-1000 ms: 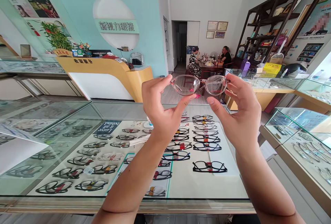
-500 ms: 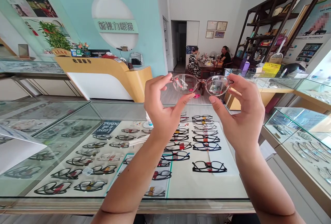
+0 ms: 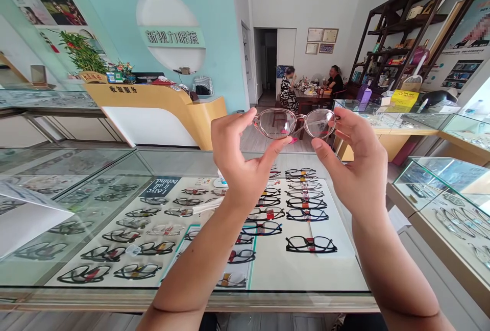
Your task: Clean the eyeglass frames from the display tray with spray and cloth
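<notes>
Head view: clear-framed glasses (image 3: pixel 301 117) are held up between two bare hands, above the display case (image 3: pixel 306 301) and, as seen here, past its far edge. Compared with half a second earlier, the frame has been turned slightly, a thin temple arm now being visible behind the bridge; the hold itself appears unaffected, and the pair is still kept level and in plain sight.

The left end is pinched by the fingers of the left hand (image 3: pixel 245 168), the index finger set at the hinge and the thumb at the lower rim. The right end is steadied at the hinge by the index finger of the right hand (image 3: pixel 360 168), its thumb poised just below the lens; whether the rim is touched by it cannot be told.

Beneath, a column of spectacles (image 3: pixel 306 213) is laid out toward the case's right edge, and a dark blue card (image 3: pixel 164 184) is placed near the far left corner. Farther back, two people are seen seated at a wooden table (image 3: pixel 306 97).
</notes>
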`<state>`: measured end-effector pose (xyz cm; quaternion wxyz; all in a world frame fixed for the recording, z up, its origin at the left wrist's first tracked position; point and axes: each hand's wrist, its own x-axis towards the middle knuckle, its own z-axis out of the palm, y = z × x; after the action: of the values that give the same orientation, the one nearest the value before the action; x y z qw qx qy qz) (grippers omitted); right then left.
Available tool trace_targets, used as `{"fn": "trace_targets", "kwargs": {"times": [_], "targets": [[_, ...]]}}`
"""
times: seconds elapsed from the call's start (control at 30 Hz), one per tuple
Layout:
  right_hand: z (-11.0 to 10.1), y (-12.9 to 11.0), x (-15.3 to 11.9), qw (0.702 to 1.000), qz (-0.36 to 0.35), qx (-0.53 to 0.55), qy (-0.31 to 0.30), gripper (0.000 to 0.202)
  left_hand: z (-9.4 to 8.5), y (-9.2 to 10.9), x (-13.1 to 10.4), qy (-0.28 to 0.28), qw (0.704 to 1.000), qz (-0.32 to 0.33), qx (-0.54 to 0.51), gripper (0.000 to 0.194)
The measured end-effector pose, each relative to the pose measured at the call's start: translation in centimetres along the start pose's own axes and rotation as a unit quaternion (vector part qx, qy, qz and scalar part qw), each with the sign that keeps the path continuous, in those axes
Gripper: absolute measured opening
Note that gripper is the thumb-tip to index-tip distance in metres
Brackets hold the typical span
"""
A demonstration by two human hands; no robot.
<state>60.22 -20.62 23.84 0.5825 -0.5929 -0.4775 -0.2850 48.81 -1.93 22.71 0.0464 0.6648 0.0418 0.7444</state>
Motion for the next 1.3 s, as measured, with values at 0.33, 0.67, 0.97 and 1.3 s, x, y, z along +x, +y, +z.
{"fn": "trace_targets", "kwargs": {"times": [0.33,0.67,0.97,1.3], "targets": [[0.0,0.0,0.1,1.000,-0.017,-0.023,0.014,0.055,0.4,-0.1,-0.1,-0.009,0.999,-0.014,-0.034,0.070],[0.2,1.0,0.0,1.000,0.000,-0.014,-0.011,0.055,0.3,-0.7,-0.6,0.001,1.000,0.011,0.026,0.077],[0.2,0.5,-0.1,1.000,-0.005,-0.018,-0.002,0.056,0.3,-0.3,-0.2,-0.016,0.999,-0.019,-0.029,0.072],[0.0,-0.3,-0.3,0.999,-0.027,-0.032,0.019,0.053,0.9,-1.1,0.0,-0.056,0.991,-0.081,-0.085,0.063]]}}
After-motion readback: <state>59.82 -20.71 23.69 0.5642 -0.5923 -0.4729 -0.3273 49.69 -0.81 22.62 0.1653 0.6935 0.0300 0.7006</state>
